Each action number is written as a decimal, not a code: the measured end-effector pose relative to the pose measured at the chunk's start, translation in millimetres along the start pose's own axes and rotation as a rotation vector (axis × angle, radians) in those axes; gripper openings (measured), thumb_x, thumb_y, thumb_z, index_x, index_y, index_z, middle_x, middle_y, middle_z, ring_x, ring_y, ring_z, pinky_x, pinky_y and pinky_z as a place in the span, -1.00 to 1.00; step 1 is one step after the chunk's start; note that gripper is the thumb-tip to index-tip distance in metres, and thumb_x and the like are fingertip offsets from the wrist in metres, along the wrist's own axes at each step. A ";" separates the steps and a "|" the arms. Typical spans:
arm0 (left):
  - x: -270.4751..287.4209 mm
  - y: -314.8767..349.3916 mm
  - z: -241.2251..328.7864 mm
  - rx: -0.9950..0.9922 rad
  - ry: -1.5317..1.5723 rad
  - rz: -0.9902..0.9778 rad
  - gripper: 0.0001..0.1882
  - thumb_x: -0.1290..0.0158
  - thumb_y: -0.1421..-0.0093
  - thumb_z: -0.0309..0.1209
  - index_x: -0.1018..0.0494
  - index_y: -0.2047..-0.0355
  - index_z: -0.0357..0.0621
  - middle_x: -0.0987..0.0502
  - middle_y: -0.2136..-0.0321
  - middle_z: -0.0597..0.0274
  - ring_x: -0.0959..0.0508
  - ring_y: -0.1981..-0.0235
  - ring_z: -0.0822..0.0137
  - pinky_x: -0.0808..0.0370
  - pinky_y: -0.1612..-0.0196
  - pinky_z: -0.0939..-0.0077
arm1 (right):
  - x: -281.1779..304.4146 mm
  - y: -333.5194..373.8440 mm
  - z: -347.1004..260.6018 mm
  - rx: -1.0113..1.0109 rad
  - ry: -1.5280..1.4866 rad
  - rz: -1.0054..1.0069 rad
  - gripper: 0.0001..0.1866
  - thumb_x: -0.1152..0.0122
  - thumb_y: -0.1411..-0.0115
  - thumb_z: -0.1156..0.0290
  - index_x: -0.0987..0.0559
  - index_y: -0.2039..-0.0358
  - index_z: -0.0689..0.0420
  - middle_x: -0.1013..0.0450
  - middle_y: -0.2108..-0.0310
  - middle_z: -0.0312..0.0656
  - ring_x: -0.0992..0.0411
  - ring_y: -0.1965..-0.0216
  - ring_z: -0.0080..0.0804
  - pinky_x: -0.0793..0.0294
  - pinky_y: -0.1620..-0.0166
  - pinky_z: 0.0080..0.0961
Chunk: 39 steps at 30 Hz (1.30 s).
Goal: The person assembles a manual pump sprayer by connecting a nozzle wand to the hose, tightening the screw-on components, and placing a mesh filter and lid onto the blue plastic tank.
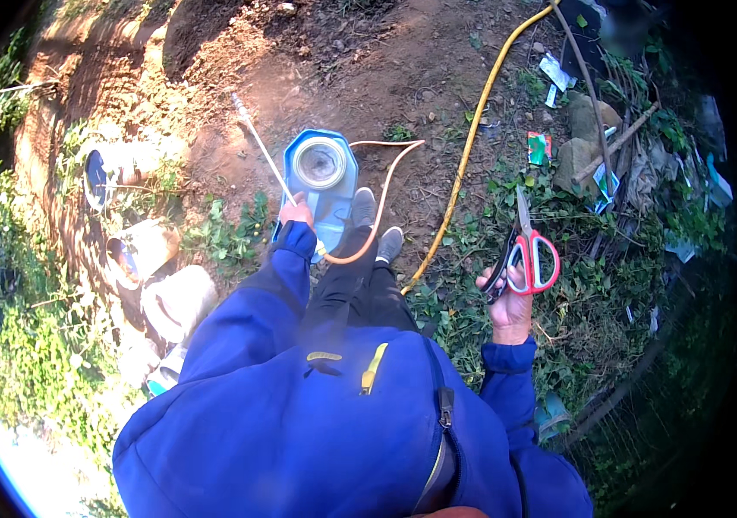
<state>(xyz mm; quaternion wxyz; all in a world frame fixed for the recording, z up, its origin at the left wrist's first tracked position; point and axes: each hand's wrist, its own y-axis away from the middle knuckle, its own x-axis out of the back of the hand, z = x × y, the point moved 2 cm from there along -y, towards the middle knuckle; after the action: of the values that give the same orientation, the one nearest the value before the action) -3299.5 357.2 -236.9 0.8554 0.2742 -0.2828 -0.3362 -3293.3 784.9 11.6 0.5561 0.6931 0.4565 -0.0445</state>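
My left hand (298, 211) is closed around a thin pale spray wand (261, 145), whose far end points up and left. Right beside that hand stands a blue sprayer tank (334, 226) with a round whitish opening (319, 162) on top. A thin orange hose (393, 186) loops out from the tank and back toward its lower side. In my right hand (511, 312), off to the right, is a pair of scissors (534, 259) with red and white handles, blades pointing away from me. A slim dark item (498, 274) lies along the same fingers; its kind is unclear.
A yellow hose (469, 147) runs along the ground between tank and scissors. Stones (577, 155), a stick (619, 142) and torn packets (539, 148) lie at the right among weeds. Buckets (142, 250) stand at the left. My shoes (390, 245) are close to the tank.
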 end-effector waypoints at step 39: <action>171.1 121.9 14.9 0.271 0.133 0.278 -0.58 -0.09 -0.21 -0.13 -0.46 0.52 -0.32 -0.47 0.71 0.15 -0.44 0.76 0.38 -0.28 0.73 0.48 | -167.2 -73.2 13.6 -0.346 0.445 -0.297 -0.70 -0.30 -0.03 0.42 -0.49 0.18 0.06 -0.35 0.57 -0.43 -0.37 0.58 -0.57 -0.63 0.32 -0.11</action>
<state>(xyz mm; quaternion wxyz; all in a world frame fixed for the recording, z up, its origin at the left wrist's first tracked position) -3153.1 304.1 -95.0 0.8656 0.3667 -0.3037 -0.1550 -3434.0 673.8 48.2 0.5397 0.5069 0.6638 0.1056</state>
